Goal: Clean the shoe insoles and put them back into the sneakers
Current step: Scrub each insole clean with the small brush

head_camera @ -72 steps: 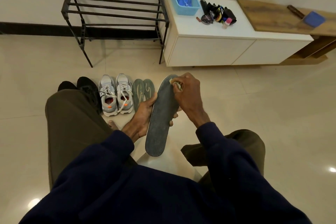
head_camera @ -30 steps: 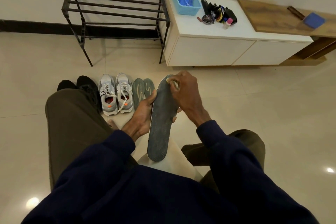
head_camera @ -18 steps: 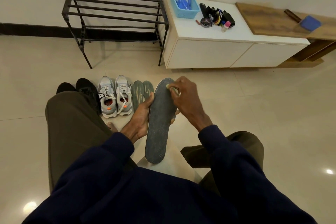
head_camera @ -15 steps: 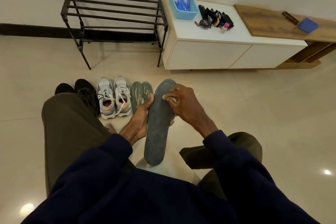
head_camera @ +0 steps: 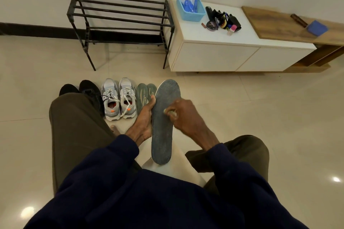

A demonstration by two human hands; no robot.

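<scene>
Grey and speckled, the insole (head_camera: 163, 121) stands nearly upright between the person's knees, toe end up and away, heel end low over a pale seat (head_camera: 178, 163). The left hand (head_camera: 144, 119) grasps it by its left edge about midway, thumb laid up along the rim, fingers hidden behind. The right hand (head_camera: 186, 115) is curled round a small pale wad (head_camera: 168, 112), pinching it and pressing it on the insole's face. That hand is blurred, and I cannot tell what the wad is made of.

On the floor (head_camera: 242, 108) just past the left knee, footwear lines up with toes toward the wall. First come black shoes (head_camera: 89, 91), partly hidden by the knee, then the sneakers (head_camera: 119, 98), grey with white laces and orange inside. Last is a flat greenish pair (head_camera: 144, 92) just beside the insole's toe. Whether either sneaker has an insole in it, I cannot tell.

Against the wall stands a black rack (head_camera: 119, 15), touching a white cabinet (head_camera: 223, 55). On the cabinet sit a blue basket (head_camera: 191, 11) and a huddle of small dark items (head_camera: 223, 21). A wooden top (head_camera: 275, 22) to the right carries a blue pad (head_camera: 317, 28).
</scene>
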